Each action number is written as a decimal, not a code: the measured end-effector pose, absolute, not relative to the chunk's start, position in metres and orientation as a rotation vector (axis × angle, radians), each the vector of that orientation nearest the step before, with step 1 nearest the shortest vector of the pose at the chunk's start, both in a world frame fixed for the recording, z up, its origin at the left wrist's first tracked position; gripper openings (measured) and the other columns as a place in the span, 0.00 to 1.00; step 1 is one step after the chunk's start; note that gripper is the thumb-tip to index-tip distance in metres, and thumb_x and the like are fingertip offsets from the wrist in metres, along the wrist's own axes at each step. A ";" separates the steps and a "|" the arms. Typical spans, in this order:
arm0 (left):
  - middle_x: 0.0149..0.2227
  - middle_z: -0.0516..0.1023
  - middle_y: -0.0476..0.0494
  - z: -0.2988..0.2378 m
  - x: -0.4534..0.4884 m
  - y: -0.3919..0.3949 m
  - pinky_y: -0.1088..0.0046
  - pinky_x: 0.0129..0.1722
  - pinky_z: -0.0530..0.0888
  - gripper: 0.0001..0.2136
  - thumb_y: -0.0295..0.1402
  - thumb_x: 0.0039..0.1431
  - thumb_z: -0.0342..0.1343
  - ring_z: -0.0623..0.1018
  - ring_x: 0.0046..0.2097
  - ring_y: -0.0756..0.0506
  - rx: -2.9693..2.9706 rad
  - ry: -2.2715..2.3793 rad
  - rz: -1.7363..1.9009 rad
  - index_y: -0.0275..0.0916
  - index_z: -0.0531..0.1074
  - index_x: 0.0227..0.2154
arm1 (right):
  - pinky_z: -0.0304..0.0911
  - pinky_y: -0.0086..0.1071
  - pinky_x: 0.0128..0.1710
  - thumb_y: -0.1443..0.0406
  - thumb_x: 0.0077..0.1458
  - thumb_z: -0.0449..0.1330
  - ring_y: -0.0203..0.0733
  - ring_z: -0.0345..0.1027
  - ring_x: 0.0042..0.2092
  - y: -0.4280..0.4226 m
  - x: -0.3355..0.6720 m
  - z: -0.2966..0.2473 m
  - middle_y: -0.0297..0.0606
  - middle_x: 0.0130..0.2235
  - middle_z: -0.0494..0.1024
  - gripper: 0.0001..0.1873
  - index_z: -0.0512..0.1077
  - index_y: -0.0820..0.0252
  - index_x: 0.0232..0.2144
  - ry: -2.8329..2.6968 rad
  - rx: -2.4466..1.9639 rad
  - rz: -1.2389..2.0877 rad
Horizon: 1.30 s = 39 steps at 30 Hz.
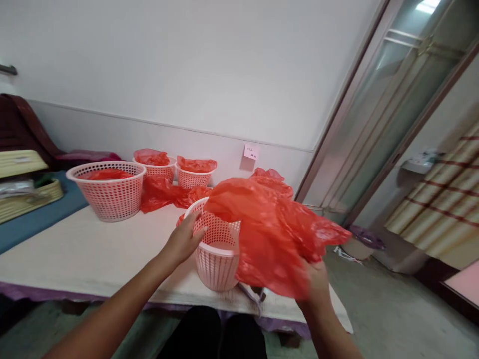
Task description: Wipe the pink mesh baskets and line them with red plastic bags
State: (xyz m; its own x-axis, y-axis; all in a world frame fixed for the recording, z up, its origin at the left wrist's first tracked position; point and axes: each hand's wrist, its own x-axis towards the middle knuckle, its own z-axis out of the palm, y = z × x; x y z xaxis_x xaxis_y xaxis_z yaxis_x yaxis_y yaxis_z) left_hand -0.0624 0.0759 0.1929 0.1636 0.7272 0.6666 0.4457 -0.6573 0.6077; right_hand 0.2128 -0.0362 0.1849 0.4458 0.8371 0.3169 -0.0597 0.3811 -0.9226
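From the head view, had the left hand (pixel 183 240) in a grip on the rim of the near basket (pixel 219 271), at its left side. Saw this pink, perforated basket upright near the front edge of the tabletop (pixel 157 259), left of the right front corner. Grasped a red bag (pixel 269 229) in the right hand (pixel 316 279), with fingers largely hidden behind the thin film. Saw the bag spread out across the right part of the near basket, covering some of its rim; could not tell whether touching it.

Saw a wide basket (pixel 112 199) toward the left end, with red film inside. Saw a small basket (pixel 161 172) and a second small basket (pixel 192 179) side by side near the back edge, both with red film inside. Noticed crumpled red bags (pixel 159 194) just right of the wide basket, plus a pink note (pixel 251 151) on the wall (pixel 209 75).
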 end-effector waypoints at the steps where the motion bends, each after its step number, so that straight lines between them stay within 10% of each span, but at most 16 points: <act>1: 0.42 0.80 0.41 0.187 -0.063 0.073 0.61 0.43 0.72 0.12 0.35 0.60 0.55 0.78 0.43 0.41 2.223 1.133 1.438 0.40 0.74 0.45 | 0.70 0.37 0.39 0.56 0.50 0.69 0.45 0.75 0.39 -0.033 0.214 0.186 0.38 0.39 0.80 0.18 0.75 0.59 0.40 -0.913 -1.014 0.713; 6: 0.24 0.69 0.49 0.166 -0.070 0.046 0.62 0.39 0.67 0.16 0.35 0.67 0.44 0.70 0.31 0.45 2.396 1.144 1.377 0.41 0.67 0.23 | 0.66 0.33 0.31 0.58 0.42 0.72 0.43 0.72 0.30 -0.025 0.210 0.198 0.36 0.28 0.79 0.14 0.76 0.60 0.28 -0.960 -1.070 0.818; 17: 0.23 0.65 0.50 0.156 -0.070 0.029 0.64 0.39 0.66 0.15 0.32 0.66 0.42 0.66 0.30 0.46 2.482 1.207 1.459 0.42 0.62 0.23 | 0.60 0.30 0.28 0.52 0.52 0.58 0.39 0.65 0.27 -0.004 0.212 0.240 0.33 0.24 0.72 0.17 0.69 0.59 0.23 -1.455 -1.387 0.363; 26: 0.24 0.68 0.49 0.156 -0.067 0.014 0.62 0.41 0.66 0.14 0.31 0.66 0.43 0.68 0.31 0.45 2.513 1.188 1.395 0.42 0.66 0.25 | 0.60 0.37 0.45 0.67 0.48 0.59 0.47 0.65 0.41 0.045 0.211 0.223 0.43 0.38 0.72 0.03 0.71 0.60 0.29 -1.709 -1.783 -0.171; 32: 0.25 0.69 0.47 0.152 -0.069 0.011 0.61 0.42 0.65 0.13 0.31 0.66 0.44 0.68 0.31 0.45 2.470 1.172 1.395 0.40 0.67 0.25 | 0.62 0.38 0.48 0.66 0.55 0.57 0.49 0.66 0.49 0.055 0.206 0.212 0.52 0.50 0.69 0.18 0.67 0.66 0.49 -1.625 -1.869 -0.186; 39: 0.24 0.71 0.50 0.163 -0.081 0.006 0.64 0.39 0.69 0.13 0.35 0.66 0.47 0.72 0.31 0.46 2.251 1.177 1.377 0.41 0.69 0.26 | 0.63 0.35 0.41 0.75 0.50 0.54 0.47 0.70 0.43 0.048 0.200 0.214 0.46 0.43 0.74 0.22 0.67 0.64 0.49 -1.716 -1.932 -0.132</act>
